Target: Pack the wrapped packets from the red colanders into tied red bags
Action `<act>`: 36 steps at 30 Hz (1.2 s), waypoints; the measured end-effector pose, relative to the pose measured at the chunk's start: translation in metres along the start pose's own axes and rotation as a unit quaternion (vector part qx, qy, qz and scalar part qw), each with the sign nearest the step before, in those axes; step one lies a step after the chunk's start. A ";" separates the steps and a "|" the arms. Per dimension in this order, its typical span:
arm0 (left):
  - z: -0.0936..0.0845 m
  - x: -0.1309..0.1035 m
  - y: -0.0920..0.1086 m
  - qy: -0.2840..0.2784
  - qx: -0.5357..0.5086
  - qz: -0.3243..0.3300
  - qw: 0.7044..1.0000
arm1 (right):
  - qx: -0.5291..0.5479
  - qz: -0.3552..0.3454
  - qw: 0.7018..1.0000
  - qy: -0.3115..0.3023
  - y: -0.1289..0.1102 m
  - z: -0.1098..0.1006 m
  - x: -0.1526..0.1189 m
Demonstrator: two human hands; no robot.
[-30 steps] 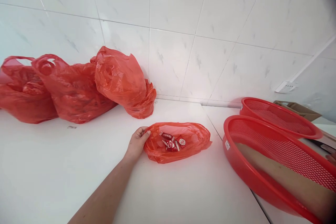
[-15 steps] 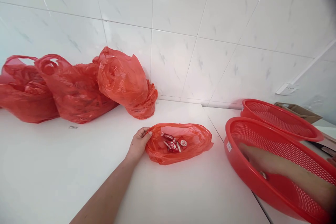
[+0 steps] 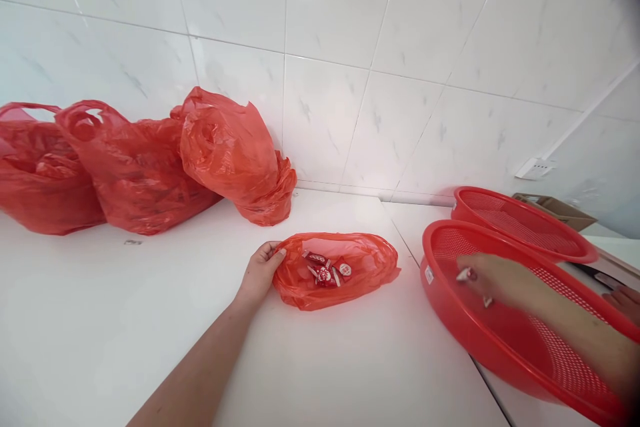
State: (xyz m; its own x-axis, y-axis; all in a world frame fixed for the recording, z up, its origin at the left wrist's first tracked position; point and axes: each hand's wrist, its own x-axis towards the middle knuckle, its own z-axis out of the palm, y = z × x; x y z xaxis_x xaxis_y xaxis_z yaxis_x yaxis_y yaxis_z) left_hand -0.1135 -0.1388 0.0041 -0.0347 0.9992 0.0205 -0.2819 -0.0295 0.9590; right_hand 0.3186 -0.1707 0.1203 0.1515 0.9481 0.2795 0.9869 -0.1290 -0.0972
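Note:
My left hand (image 3: pixel 260 272) pinches the left rim of an open red plastic bag (image 3: pixel 373 280) lying on the white table. Inside the bag are a few small red-and-white wrapped candies (image 3: pixel 325 275). Over at the right, my right hand (image 3: pixel 483 273) is down inside a red perforated plastic basket (image 3: pixel 453 303), blurred by motion. A small white and dark-red wrapped candy (image 3: pixel 466 274) sticks out from its closed fingers. Just below that hand is another small whitish piece (image 3: pixel 488 302), too blurred to make out.
Several filled red plastic bags (image 3: pixel 150 173) stand along the tiled wall at the left. A second red basket (image 3: pixel 530 220) lies behind the first, with a cardboard box (image 3: pixel 560 210) beyond it. Another person's hand (image 3: pixel 625 300) shows at the right edge, near a dark-handled object (image 3: pixel 593 275).
My right hand has risen from the basket's bottom and now shows a candy in its fingers. My left hand keeps its hold on the bag's rim. The view has shifted slightly.

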 end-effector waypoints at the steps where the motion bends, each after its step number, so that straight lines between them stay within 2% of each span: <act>1: 0.000 0.000 0.000 0.000 -0.003 -0.001 1.000 | -0.020 -0.026 0.998 -0.058 -0.003 -0.011 0.005; 2: 0.000 0.000 0.000 0.000 -0.006 -0.003 1.000 | -0.047 -0.042 0.995 -0.077 -0.010 -0.022 0.007; 5: 0.001 0.000 0.000 0.002 -0.009 -0.009 1.000 | -0.062 -0.091 0.994 0.019 -0.050 -0.043 0.000; 7: 0.001 0.000 0.000 0.003 -0.009 -0.009 1.000 | -0.035 -0.155 0.987 0.038 -0.088 -0.043 -0.011; 9: 0.000 0.000 -0.001 0.006 -0.008 -0.007 1.000 | -0.032 -0.234 0.972 0.019 -0.129 -0.030 -0.020; 12: -0.001 0.001 -0.002 0.006 -0.008 -0.003 1.000 | -0.026 -0.333 0.943 0.007 -0.180 0.002 -0.022; 16: -0.002 0.001 -0.004 0.002 -0.007 0.003 1.000 | -0.008 -0.374 0.927 -0.040 -0.216 0.042 -0.012; 19: -0.003 0.002 -0.005 -0.003 -0.009 0.006 1.000 | 0.081 -0.371 0.920 -0.093 -0.221 0.056 -0.010; 21: -0.004 0.002 -0.006 -0.006 -0.011 0.005 1.000 | 0.163 -0.341 0.923 -0.073 -0.214 0.060 -0.012; 22: -0.004 0.003 -0.006 -0.007 -0.013 0.005 1.000 | 0.196 -0.308 0.930 -0.030 -0.208 0.062 -0.014; 24: -0.003 0.003 -0.007 -0.009 -0.016 0.004 1.000 | 0.238 -0.206 0.944 0.097 -0.191 0.070 -0.016; 26: -0.002 0.003 -0.006 -0.007 -0.016 0.005 1.000 | 0.260 -0.091 0.939 0.207 -0.171 0.081 -0.017; 27: -0.001 0.002 -0.005 -0.007 -0.017 0.006 1.000 | 0.278 -0.038 0.932 0.229 -0.162 0.088 -0.017; 29: 0.001 -0.001 -0.001 -0.014 -0.018 0.009 1.000 | 0.344 0.051 0.916 0.199 -0.145 0.100 -0.017; 32: 0.004 -0.008 0.009 -0.053 -0.010 0.013 0.998 | 0.458 0.126 0.877 0.071 -0.131 0.113 -0.014; 34: 0.005 -0.011 0.012 -0.077 -0.008 0.008 0.997 | 0.495 0.125 0.860 -0.006 -0.129 0.119 -0.011; 36: 0.005 -0.010 0.013 -0.067 -0.018 -0.013 0.997 | 0.509 0.098 0.853 -0.059 -0.130 0.124 -0.008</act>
State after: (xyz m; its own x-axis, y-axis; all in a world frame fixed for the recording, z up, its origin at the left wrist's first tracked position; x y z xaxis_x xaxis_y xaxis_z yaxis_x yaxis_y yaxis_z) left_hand -0.1118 -0.1485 0.0175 0.1013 0.9942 0.0367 -0.3157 -0.0029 0.9489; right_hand 0.1817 -0.1257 0.0119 0.2413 0.9679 0.0699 0.3737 -0.0262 -0.9272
